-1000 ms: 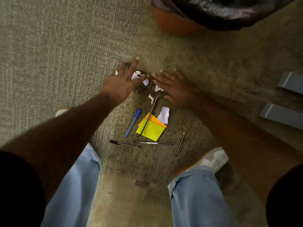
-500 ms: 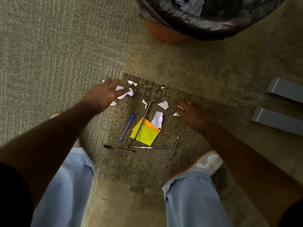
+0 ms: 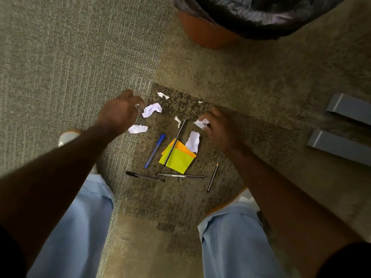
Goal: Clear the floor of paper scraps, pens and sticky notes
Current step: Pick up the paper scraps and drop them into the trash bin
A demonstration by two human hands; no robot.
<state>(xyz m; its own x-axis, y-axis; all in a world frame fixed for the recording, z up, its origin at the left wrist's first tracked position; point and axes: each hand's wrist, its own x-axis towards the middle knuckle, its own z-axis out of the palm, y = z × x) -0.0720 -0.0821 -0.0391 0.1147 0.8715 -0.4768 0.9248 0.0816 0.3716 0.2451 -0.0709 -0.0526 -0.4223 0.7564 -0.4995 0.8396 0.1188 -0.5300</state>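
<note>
White paper scraps lie scattered on the speckled carpet. My left hand [image 3: 120, 111] is curled shut with a bit of white paper showing at its fingers; one crumpled scrap [image 3: 152, 109] touches the fingertips and another scrap [image 3: 138, 128] lies just below the hand. My right hand [image 3: 220, 129] pinches a crumpled scrap [image 3: 201, 123]. Between the hands lie a yellow sticky note [image 3: 177, 160] on an orange one [image 3: 185, 147], a black pen [image 3: 175, 142] across them, a larger paper piece [image 3: 193, 141], a blue pen [image 3: 155, 150], two dark pens [image 3: 144, 176] [image 3: 180, 175] and a pencil [image 3: 212, 177].
An orange bin [image 3: 204, 33] with a black liner stands ahead at the top. Two grey metal legs [image 3: 339, 145] lie on the carpet at the right. Small scraps [image 3: 163, 95] sit farther ahead. My knees and shoes frame the pile below.
Both hands pulled back from the far scraps toward me. The left hand curled shut around paper. The right hand moved onto a crumpled scrap and pinched it.
</note>
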